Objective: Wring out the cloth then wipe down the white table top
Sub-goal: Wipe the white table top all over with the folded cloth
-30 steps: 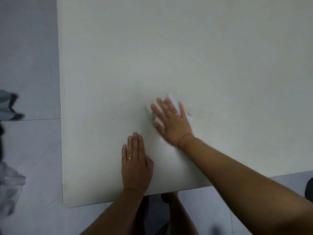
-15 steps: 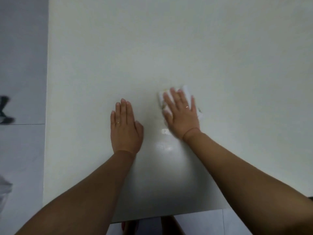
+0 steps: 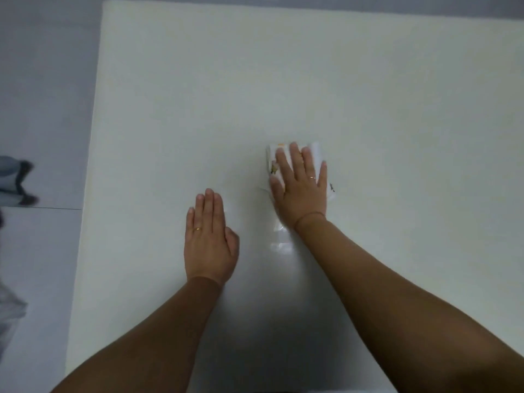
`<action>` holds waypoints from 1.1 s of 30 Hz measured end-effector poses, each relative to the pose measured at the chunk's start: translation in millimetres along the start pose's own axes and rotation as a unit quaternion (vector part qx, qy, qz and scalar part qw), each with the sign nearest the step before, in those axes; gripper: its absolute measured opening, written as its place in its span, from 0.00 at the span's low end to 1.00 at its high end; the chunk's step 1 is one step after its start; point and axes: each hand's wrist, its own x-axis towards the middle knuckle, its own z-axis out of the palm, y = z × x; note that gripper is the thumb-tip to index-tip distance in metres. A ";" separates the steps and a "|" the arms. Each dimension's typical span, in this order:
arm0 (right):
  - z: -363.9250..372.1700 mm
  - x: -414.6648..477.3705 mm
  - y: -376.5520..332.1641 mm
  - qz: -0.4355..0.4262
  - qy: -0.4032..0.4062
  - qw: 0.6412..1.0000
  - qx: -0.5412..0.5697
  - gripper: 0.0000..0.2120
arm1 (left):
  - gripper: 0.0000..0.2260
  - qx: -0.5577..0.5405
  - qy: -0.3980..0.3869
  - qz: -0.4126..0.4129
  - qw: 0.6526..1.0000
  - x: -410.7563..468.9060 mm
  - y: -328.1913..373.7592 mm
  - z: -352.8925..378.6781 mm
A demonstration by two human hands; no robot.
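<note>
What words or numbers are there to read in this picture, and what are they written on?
No words or numbers can be read here.
Cloth under the right hand: small orange, yellow and dark prints, too blurred to tell whether any are letters.
Table top: no writing shows.

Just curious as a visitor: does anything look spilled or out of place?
Nothing stands out. The right hand presses a cloth on the white table, the left hand lies flat beside it; a glossy patch by the right wrist looks merely damp.
</note>
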 end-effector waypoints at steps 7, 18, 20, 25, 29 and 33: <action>12.7 -11.8 -77.7 -0.069 -0.009 0.998 -0.011 0.29 | 0.29 0.013 -0.011 -0.008 1.000 0.1 0.2 1.4; -0.3 39.9 -59.1 0.100 0.016 0.995 0.020 0.30 | 0.29 -0.005 -0.006 -0.003 1.000 0.4 0.4 -0.3; 6.6 28.8 -92.2 -0.003 -0.006 1.000 0.006 0.30 | 0.30 -0.007 -0.009 -0.002 1.000 0.9 0.1 -1.9; -8.3 47.8 -41.9 -0.210 -0.034 0.976 -0.047 0.29 | 0.29 -0.019 -0.014 -0.002 1.000 1.2 1.2 -6.1; -22.3 78.0 -5.2 0.109 -0.001 0.994 0.015 0.29 | 0.26 -0.038 0.006 0.009 0.999 5.0 0.9 -9.9; -8.0 72.6 -79.8 0.083 -0.011 0.996 0.021 0.29 | 0.26 -0.052 0.043 -0.031 0.997 42.1 9.4 -19.3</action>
